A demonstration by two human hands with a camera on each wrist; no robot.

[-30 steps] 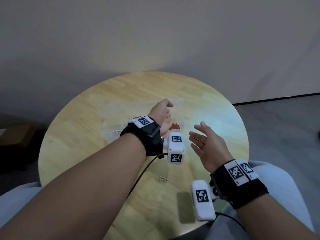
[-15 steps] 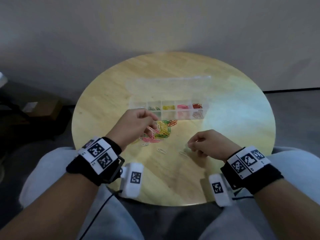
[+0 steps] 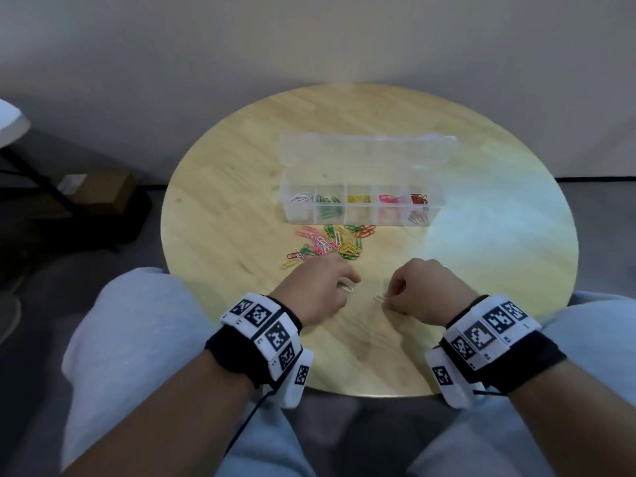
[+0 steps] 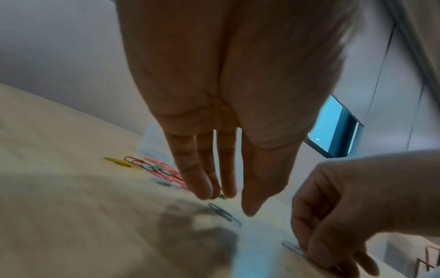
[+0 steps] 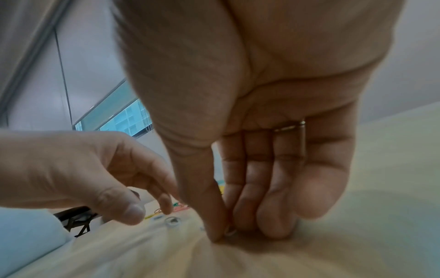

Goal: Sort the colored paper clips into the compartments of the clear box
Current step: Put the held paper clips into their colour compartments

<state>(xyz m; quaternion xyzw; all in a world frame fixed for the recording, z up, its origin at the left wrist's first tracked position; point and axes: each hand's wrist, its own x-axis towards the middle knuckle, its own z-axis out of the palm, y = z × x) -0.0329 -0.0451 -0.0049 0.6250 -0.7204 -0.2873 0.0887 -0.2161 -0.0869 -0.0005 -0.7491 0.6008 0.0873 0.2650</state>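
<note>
The clear box lies mid-table with its lid folded back; its compartments hold white, green, yellow, pink and red clips. A mixed pile of coloured clips lies just in front of it. My left hand hovers near the table's front, fingers straight, over a loose white clip that lies between fingers and thumb, not gripped. My right hand presses down on the table and pinches another white clip between thumb and forefinger.
The round wooden table is bare to the right and left of the box. My knees in light trousers sit against its front edge. Dark furniture and a cardboard box stand on the floor to the left.
My left hand has drawn back from the box, past the pile, to the loose white clip. My right hand dropped from open in the air and closed on the other white clip.
</note>
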